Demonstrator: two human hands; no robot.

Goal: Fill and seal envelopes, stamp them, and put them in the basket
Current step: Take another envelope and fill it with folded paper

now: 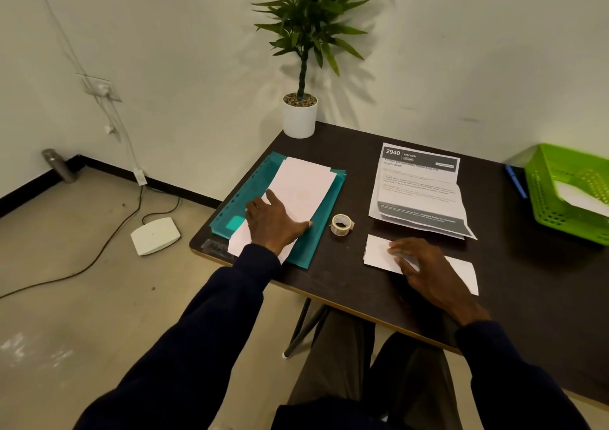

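A plain office corner: a dark table [329,284] carries printed paper sheets [418,192], a teal plastic folder [332,195] and a green plastic basket [553,165], beside a white-potted plant [300,119].

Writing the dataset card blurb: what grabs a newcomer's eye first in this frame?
Two hands on a dark table: the left hand presses white paper on a teal folder at the table's left, the right hand rests on a white envelope near the front edge. A green basket sits at the far right, a potted plant at the back corner.
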